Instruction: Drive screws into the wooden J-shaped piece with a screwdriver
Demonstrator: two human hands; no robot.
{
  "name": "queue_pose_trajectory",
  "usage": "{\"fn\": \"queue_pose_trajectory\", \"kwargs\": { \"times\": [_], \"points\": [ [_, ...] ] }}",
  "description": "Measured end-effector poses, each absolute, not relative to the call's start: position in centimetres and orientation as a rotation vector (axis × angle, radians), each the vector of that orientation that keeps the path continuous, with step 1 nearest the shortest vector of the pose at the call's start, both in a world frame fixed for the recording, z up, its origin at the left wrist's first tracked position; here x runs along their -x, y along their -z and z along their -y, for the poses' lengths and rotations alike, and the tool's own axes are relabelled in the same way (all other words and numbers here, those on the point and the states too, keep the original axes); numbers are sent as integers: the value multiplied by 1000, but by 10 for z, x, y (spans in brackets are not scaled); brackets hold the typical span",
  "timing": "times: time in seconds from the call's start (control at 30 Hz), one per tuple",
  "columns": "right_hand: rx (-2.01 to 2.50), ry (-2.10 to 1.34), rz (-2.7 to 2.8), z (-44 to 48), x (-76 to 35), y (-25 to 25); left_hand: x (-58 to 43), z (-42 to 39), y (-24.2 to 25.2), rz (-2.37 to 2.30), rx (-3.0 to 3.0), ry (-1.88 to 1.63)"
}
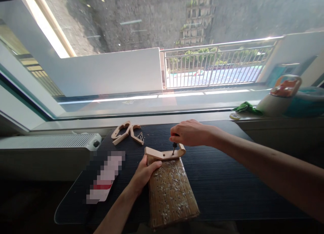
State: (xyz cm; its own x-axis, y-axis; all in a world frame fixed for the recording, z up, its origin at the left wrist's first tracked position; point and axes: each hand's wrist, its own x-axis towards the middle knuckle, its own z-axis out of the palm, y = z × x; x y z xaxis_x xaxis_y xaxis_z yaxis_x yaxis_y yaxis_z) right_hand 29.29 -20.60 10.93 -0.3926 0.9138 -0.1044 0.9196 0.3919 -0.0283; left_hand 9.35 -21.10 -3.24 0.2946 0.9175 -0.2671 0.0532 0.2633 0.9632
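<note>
My right hand [186, 132] is closed around the dark handle of a screwdriver [174, 148]. Its metal shaft points down onto a pale wooden hook [167, 155], near the hook's curled end. One dark hole shows in the hook to the left of the tip. The hook lies across the far end of a brown wooden block [172, 190], whose face is pitted with many small holes. My left hand [146, 171] grips the block's far left corner beside the hook, thumb resting on the top face. Its other fingers are mostly hidden behind the block.
More pale wooden hooks [123, 133] lie at the back left of the dark table [215, 180], with several loose screws [140, 137] beside them. A blurred-out pink and white item [108, 176] is at the left. A green cloth [246, 108] rests on the window sill; a radiator [50, 141] stands left.
</note>
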Motion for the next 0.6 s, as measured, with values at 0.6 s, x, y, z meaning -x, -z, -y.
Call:
{"fn": "queue_pose_trajectory", "kwargs": {
  "times": [0.6],
  "points": [
    [-1771,82,-2498,207,-298,-101,-95,209,34,-1107,-1138,-749]
  ]
}}
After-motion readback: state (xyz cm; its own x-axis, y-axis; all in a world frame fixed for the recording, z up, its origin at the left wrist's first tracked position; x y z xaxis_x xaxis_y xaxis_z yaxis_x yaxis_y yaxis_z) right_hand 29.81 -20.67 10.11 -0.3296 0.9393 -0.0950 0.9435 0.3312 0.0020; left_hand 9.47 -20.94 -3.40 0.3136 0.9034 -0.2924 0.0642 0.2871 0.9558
